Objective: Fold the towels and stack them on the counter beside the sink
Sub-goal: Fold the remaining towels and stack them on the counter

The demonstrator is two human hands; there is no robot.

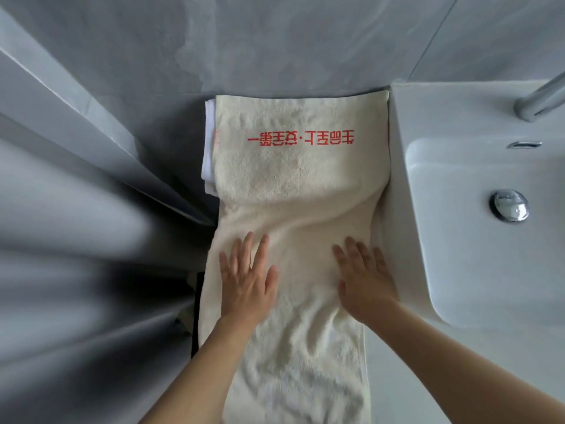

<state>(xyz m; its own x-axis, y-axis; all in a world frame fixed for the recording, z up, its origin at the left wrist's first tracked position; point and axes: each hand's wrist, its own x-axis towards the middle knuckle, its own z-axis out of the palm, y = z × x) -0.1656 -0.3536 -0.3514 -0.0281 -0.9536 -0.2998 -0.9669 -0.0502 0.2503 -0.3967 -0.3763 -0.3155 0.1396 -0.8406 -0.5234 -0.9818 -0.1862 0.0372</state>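
Both bare forearms are extended forward from the lower edge of the view and converge slightly toward the cream towel, the landmark here. The left hand is laid palm down on the towel's left half, fingers straight and spread, thumb angled toward the middle. The right hand is pressed flat on the towel's right half, near its right edge, fingers straight and slightly fanned. Neither hand is curled round anything.

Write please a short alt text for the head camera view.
Both hands, left hand and right hand, press flat on a cream towel with red lettering, spread over the counter beside a white sink. A white towel's edge shows underneath.
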